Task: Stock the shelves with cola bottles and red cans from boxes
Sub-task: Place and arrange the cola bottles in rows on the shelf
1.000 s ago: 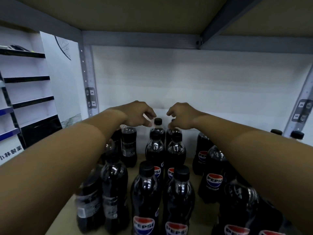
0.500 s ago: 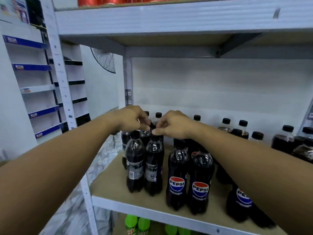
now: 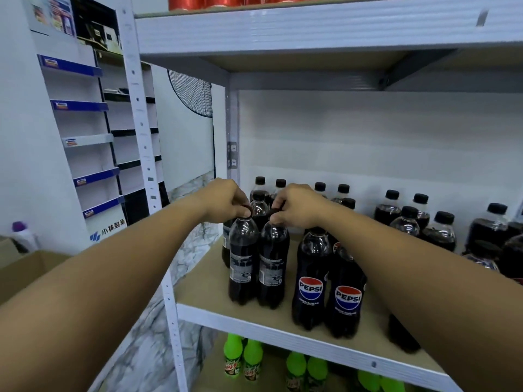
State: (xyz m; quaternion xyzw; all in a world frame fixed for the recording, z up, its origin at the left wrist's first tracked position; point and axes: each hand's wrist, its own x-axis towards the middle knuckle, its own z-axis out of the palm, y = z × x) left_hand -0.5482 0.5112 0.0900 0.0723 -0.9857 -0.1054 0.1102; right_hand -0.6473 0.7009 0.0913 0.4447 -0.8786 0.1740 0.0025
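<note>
White metal shelving (image 3: 283,321) fills my view. My left hand (image 3: 223,200) pinches the cap of the left front cola bottle (image 3: 242,261); my right hand (image 3: 297,206) pinches its neighbour's (image 3: 273,267) cap, both standing near the shelf's front-left edge. Arms reach forward. More bottles (image 3: 311,281) crowd right; red cans (image 3: 226,1) above, green bottles (image 3: 243,360) below.

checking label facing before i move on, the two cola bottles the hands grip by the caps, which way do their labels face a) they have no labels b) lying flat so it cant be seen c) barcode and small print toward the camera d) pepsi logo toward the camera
c: the bottle under the left hand and the bottle under the right hand show grey print panels, unlike the logo-forward bottles beside them.
</note>
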